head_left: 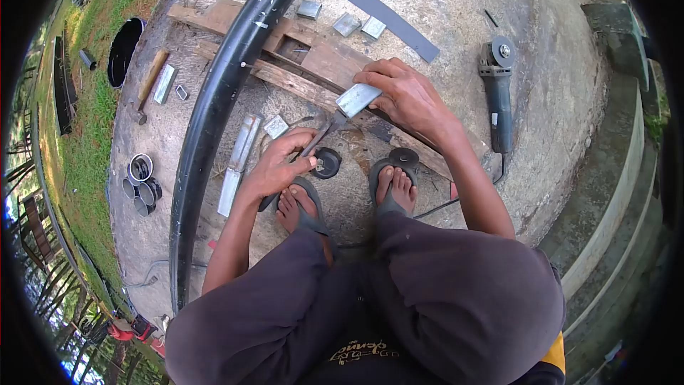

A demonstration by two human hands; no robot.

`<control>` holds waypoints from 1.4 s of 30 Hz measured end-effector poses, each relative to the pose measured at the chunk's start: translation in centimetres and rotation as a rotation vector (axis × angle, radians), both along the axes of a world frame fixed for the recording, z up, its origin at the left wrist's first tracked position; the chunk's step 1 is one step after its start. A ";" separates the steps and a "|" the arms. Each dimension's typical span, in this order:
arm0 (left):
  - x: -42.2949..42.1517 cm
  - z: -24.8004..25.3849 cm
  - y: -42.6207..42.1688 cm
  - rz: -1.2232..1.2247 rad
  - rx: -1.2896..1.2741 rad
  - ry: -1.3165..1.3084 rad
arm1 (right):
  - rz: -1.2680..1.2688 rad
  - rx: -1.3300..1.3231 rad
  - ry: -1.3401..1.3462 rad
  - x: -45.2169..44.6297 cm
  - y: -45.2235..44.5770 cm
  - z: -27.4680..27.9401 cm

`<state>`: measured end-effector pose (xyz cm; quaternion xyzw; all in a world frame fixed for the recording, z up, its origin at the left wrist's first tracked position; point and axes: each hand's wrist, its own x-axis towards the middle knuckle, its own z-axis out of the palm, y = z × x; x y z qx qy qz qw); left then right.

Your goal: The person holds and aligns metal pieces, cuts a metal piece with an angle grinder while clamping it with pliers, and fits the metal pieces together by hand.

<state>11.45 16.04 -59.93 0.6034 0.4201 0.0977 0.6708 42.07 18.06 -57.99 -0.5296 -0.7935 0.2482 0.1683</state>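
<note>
Glossy black pipe, dull silvery metal pieces, rough brown wood, matt grey strip

Outdoor wkshp: grinder, hammer on concrete.

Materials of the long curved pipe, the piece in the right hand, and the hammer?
Pipe: likely plastic; glossy black, pale scuffs.
Piece in the right hand: probably galvanized metal; silvery-grey, mottled sheen.
Hammer: handle looks wooden, brown and matte; head seems to be metal, dark, perhaps rusted.
</note>
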 end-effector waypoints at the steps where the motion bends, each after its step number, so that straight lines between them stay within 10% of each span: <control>1: 0.2 0.2 0.0 0.018 -0.021 0.002 | 0.000 0.004 -0.003 0.1 0.0 -0.1; 21: 1.2 0.8 0.2 0.056 -0.114 0.050 | 0.010 -0.029 -0.008 -0.1 0.0 -0.2; 42: 2.4 -3.4 -0.9 0.125 0.314 0.257 | -0.048 0.062 0.041 0.2 0.0 -2.4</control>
